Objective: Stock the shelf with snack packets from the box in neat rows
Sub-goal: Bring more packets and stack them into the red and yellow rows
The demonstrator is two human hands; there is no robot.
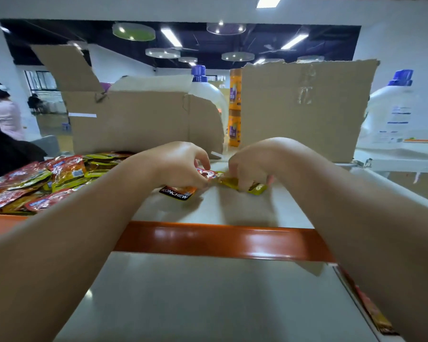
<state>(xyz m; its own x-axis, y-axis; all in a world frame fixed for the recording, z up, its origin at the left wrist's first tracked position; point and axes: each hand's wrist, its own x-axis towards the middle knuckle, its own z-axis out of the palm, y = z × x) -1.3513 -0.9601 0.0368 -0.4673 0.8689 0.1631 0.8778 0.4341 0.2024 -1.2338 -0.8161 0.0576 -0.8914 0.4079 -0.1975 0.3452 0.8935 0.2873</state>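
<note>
Left hand [183, 164] curled down at the centre of the shelf [232, 211], fingertips pinching the far end of a red packet [179, 192] lying flat, black label end pointing to 6 o'clock. Right hand [252, 166] just beside it at 3 o'clock, fingers curled round a yellow packet [255, 190], also low on the shelf. Hard to say under the knuckles whether the two packets overlap or only touch.

Loose heap of packets [35, 183] at 9 o'clock, red and yellow mixed, close to the left forearm. Open cardboard box [139, 119] at 11 o'clock, a second cardboard sheet [307, 107] at 1 o'clock, an orange bottle [235, 107] in the gap between them at 12.

Likely trouble from here:
- Glossy foil on a smooth shelf: could skate sideways on release and leave the pair crooked rather than in a row.
- Letting go with both hands at once risks one packet riding up over the other if they do overlap.
- Drawing the left arm back could sweep the heap, spilling packets toward the orange rail [220, 240] at 6 o'clock and off the front.
- Pushing too far toward 12 could jam the packets against the box wall and curl their ends.
</note>
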